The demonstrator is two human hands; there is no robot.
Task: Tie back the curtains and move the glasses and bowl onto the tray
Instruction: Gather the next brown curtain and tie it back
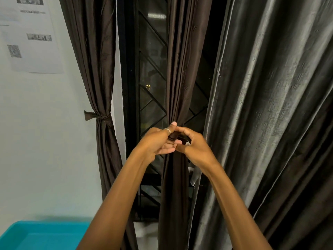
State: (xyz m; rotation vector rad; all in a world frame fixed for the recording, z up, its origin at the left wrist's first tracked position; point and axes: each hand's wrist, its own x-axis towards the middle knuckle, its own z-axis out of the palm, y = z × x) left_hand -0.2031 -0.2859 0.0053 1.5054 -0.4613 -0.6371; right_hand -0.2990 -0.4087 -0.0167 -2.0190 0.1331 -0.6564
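Note:
A dark brown curtain panel (180, 78) hangs gathered in front of the barred window. At its waist both hands meet on a brown tie-back strip (175, 136). My left hand (158, 143), with a ring on the thumb, pinches the strip against the curtain. My right hand (193, 147) curls its fingers round the other end of the strip. A second brown curtain (97, 69) at the left is bound by a knotted tie-back (100, 117). The corner of a turquoise tray (41, 235) shows at the bottom left. No glasses or bowl are in view.
A heavy grey curtain (270, 105) fills the right side. The window (151, 78) has black diagonal bars. A printed paper sheet (30, 37) is stuck on the white wall at the upper left.

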